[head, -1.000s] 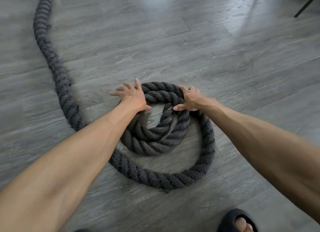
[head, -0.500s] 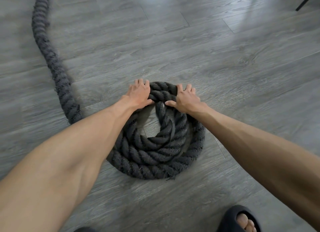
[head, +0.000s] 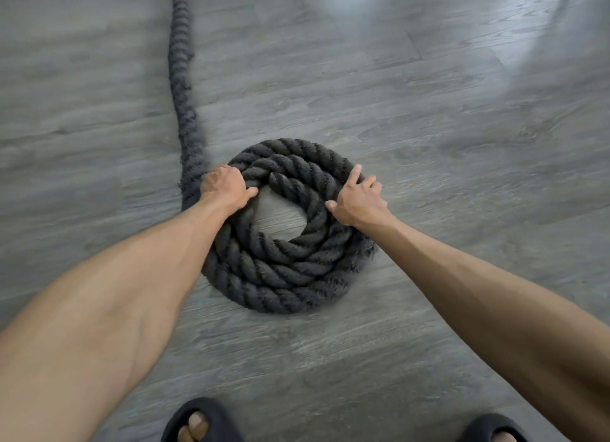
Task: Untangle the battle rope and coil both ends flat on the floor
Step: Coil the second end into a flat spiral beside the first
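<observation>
A thick black battle rope lies on the grey wood floor, wound into a flat coil (head: 287,270) of about three turns around a small bare centre. Its free length (head: 180,65) runs from the coil's left side straight away to the top edge of the view. My left hand (head: 224,187) clasps the coil's upper left, fingers curled over the rope where the free length joins. My right hand (head: 358,199) presses on the coil's upper right, fingers spread over the outer turns and thumb on the inner turn. The rope's end sits inside the coil near the top.
Grey wood-plank floor (head: 462,128) surrounds the coil on all sides, with bright glare at the upper right. My two feet in black slides show at the bottom edge, left foot (head: 198,422) and right foot (head: 491,430).
The loose outer loop has been drawn in tight, so the coil is now compact. My hands have slid apart to the coil's left and right sides. The free length now runs straight.
</observation>
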A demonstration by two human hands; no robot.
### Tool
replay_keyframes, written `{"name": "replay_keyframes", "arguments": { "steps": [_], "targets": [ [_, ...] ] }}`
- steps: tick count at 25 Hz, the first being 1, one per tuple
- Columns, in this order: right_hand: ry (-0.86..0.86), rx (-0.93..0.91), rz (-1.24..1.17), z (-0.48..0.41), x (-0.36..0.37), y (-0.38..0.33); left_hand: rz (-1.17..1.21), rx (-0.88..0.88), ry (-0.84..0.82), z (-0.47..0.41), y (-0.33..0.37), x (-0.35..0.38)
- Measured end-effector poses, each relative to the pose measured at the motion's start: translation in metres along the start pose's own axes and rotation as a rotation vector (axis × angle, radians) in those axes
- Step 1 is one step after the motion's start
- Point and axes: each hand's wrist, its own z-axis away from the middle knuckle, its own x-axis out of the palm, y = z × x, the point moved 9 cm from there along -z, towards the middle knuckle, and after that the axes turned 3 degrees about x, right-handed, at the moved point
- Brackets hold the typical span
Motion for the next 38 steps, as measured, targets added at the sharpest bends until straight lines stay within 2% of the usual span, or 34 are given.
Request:
{"name": "replay_keyframes", "arguments": {
  "steps": [2,6,8,10,13,16,19,21,24,26,29,33,38],
  "targets": [
    [0.034,-0.031,-0.014,0.005,0.002,-0.021,0.034,-0.082,-0.019,0.009,-0.028,0.005],
    [0.027,-0.177,0.045,0.003,0.011,-0.074,-0.098,-0.24,-0.107,0.021,-0.078,0.012],
    [0.024,-0.248,0.088,-0.001,0.013,-0.099,-0.088,-0.296,-0.114,0.023,-0.101,0.013],
    [0.015,-0.308,0.113,-0.008,0.015,-0.119,-0.021,-0.166,-0.039,0.014,-0.101,0.011],
    [0.011,-0.408,0.164,-0.024,0.015,-0.146,0.075,0.224,0.021,-0.017,-0.062,-0.006],
    [0.016,-0.483,0.188,-0.04,0.016,-0.161,0.021,0.325,-0.192,-0.06,-0.053,-0.002],
    [0.023,-0.517,0.154,-0.05,0.011,-0.17,-0.017,0.252,-0.307,-0.086,-0.087,0.008],
    [0.043,-0.488,0.131,-0.047,0.008,-0.173,0.045,0.174,-0.255,-0.091,-0.112,0.006],
    [0.089,-0.214,0.118,-0.021,0.018,-0.157,0.049,0.229,-0.198,-0.093,-0.113,0.003],
    [0.031,-0.012,0.107,0.011,0.037,-0.147,0.055,0.206,-0.178,-0.091,-0.109,-0.008],
    [-0.078,0.08,0.107,0.035,0.058,-0.156,0.052,0.159,-0.245,-0.082,-0.105,-0.017],
    [-0.143,0.031,0.187,-0.001,0.045,-0.181,0.043,0.077,-0.26,-0.087,-0.123,-0.021],
    [-0.154,-0.295,0.375,-0.082,0.012,-0.247,0.106,-0.142,-0.166,-0.112,-0.183,-0.022]
  ]
}}
